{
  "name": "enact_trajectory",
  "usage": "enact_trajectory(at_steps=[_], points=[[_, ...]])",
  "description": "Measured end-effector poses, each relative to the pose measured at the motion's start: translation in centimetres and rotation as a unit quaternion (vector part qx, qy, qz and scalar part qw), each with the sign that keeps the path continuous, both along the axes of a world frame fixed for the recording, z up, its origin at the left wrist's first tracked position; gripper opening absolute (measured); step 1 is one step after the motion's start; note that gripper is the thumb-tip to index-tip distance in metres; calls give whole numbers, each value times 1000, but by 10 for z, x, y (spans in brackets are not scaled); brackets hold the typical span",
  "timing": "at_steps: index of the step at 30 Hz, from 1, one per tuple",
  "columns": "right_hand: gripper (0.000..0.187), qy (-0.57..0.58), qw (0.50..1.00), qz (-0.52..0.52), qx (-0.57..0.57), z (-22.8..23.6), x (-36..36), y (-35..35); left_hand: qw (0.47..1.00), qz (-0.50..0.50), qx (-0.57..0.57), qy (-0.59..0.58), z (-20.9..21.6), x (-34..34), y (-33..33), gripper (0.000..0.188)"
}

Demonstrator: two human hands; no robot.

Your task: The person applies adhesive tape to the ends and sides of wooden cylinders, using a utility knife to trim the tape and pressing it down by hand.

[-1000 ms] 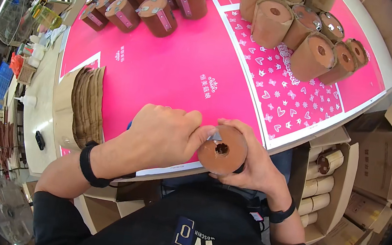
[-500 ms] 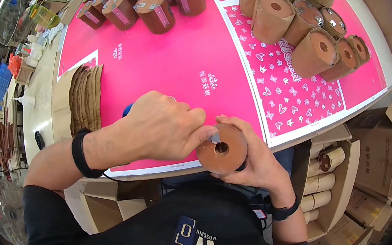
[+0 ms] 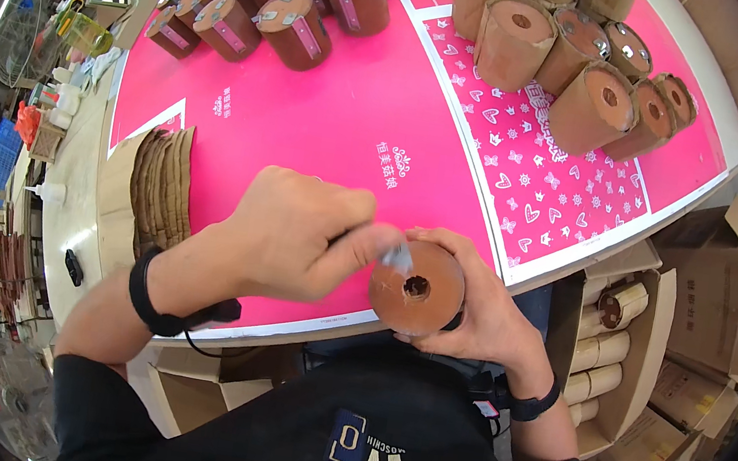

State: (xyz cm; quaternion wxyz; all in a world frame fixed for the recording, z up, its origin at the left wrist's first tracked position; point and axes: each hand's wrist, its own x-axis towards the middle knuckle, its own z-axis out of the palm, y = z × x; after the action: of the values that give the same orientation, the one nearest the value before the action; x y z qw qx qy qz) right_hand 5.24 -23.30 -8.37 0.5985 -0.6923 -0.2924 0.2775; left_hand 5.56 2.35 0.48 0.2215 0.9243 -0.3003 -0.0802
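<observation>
My right hand (image 3: 480, 310) is wrapped round a brown cylinder (image 3: 438, 289), its round end turned up and a ragged dark hole in the middle. Between the thumb and fingers of my closed left hand (image 3: 302, 235) is a small silvery piece (image 3: 398, 256), over the cylinder's end just beside the hole. Motion blurs the thumb, and most of the piece is covered, so its kind does not show. Both hands are above the near edge of the pink-covered table (image 3: 328, 121).
Brown cylinders with pink straps (image 3: 293, 29) stand in rows at the far left. Paper-wrapped cylinders (image 3: 594, 108) cluster at the far right. A stack of brown paper (image 3: 165, 188) lies left of my hands. Open cardboard boxes (image 3: 643, 363), one holding wrapped rolls, stand at the right.
My left thumb and the silvery piece have shifted slightly back from the hole toward the cylinder's far rim. My right hand keeps its hold on the cylinder.
</observation>
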Motion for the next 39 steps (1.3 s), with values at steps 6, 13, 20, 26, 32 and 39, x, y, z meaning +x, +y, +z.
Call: enact_trajectory(at_steps=[6,13,20,26,32,39], points=[[101,-90,992,-85,12,14,-12,-2,979,169,-52,102,12,-24,-9,26],[22,-247,953,-177,-18,51,-17,15,990,132,-38,21,19,-54,-31,14],[6,-283,922,-244,-97,50,-10,-15,982,187,-28,8,17,-55,-15,19],[34,-312,877,-262,-255,31,-6,-34,967,227,-25,113,4,-52,-5,31],[92,-201,972,-54,-111,35,-12,-6,970,230,26,79,-4,-46,-10,39],[95,-81,995,-53,-39,13,-14,3,977,195,47,74,-2,-51,-5,38]])
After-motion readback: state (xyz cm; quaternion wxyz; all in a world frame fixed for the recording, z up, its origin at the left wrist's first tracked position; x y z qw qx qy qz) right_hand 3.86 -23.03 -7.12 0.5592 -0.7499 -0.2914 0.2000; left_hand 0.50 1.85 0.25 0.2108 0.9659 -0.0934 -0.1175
